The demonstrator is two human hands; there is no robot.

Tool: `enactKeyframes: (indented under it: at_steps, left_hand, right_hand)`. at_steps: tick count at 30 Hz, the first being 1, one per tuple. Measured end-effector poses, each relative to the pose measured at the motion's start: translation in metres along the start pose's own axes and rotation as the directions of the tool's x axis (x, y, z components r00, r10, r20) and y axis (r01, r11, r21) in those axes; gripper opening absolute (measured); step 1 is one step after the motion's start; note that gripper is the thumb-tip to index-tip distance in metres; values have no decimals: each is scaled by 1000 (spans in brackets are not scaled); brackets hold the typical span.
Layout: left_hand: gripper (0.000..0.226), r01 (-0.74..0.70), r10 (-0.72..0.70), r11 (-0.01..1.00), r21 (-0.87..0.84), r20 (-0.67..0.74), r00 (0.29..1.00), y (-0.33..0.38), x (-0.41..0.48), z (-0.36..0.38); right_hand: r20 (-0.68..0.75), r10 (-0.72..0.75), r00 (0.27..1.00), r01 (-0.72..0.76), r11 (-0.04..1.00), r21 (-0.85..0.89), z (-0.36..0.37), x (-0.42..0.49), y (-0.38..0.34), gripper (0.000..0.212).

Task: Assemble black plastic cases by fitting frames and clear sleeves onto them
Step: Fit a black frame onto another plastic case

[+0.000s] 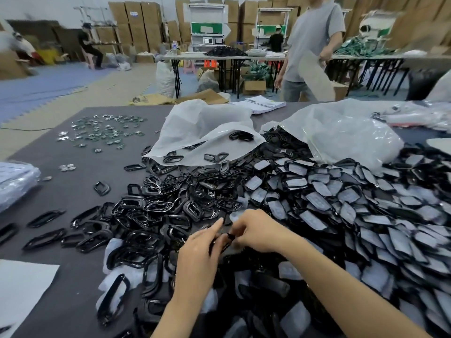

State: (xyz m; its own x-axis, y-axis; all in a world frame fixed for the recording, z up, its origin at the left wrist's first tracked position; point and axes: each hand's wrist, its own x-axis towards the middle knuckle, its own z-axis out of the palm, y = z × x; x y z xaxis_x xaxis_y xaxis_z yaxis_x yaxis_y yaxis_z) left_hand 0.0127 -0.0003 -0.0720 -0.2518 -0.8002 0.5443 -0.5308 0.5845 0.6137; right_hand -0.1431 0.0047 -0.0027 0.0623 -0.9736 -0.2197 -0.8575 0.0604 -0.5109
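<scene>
A black case [227, 237] is held just above the heap, low in the middle of the view, caught between both hands. It is pinched from one side by the left grip [197, 251], fingers curled round its edge and the forefinger stretched forward. From the other side it is nipped by the right grip [256, 231], fingertips bent in tight on the piece. Which part is being fitted cannot be told, since the piece is mostly hidden by fingers.

Judged by its look, the case is light, thin and stiff, glossy and probably a little slippery. It is best taken by the rims rather than the flat faces. The loose frames [156, 206] piled to the left are likely springy hoops, easily snagged on one another. The film-covered cases [317, 201] heaped to the right are expected to slide readily.

Both wrists are brought in low over the dark surface [73, 191], the forearms are angled inward, and the hands are set almost touching.
</scene>
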Motion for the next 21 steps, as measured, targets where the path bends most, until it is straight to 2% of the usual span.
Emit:
enactKeyframes:
  at_steps: [1, 2, 3, 5, 6, 8, 10, 13, 17, 19, 21]
  left_hand:
    - [32, 5, -6, 1000, -27, -26, 1000, -2, 1, -1]
    - [27, 19, -22, 999, -50, -53, 998, -4, 2, -2]
    - [23, 47, -52, 996, -71, -75, 996, -5, 2, -3]
    - [23, 132, -148, 978, -163, -88, 985, -6, 2, -2]
    - [24, 180, -203, 952, -247, -73, 976, -6, 1, -1]
    - [30, 253, -285, 891, -376, -29, 958, -7, 0, -1]
    - [34, 269, -307, 873, -406, -29, 951, -7, 0, -2]
    - [36, 283, -328, 851, -442, -28, 944, -4, 1, -4]
    - [42, 298, -338, 833, -467, -2, 941, -3, 2, -6]
    - [44, 292, -331, 831, -473, 2, 944, -3, 3, -5]
    - [42, 279, -326, 834, -476, -16, 945, -4, 3, -4]
  right_hand:
    - [2, -12, 1000, 12, 995, 101, 0, 2, 2, 16]
    - [-75, -9, 997, 24, 980, 196, 0, 6, 6, 14]
    - [-223, 26, 974, 28, 971, 235, 0, 13, 12, 14]
    - [-514, 107, 851, -84, 994, 68, 1, 30, 25, 21]
    - [-561, 130, 818, -180, 983, -34, 1, 36, 31, 25]
    - [-514, 169, 841, -288, 944, -162, 4, 48, 38, 31]
    - [-496, 167, 852, -298, 934, -199, 9, 56, 39, 27]
    - [-540, 136, 830, -266, 949, -169, 15, 60, 35, 14]
    - [-557, 118, 822, -253, 952, -171, 19, 61, 37, 13]
    - [-576, 133, 807, -232, 967, -102, 18, 60, 39, 19]
    - [-625, 168, 762, -213, 977, 3, 15, 58, 38, 19]
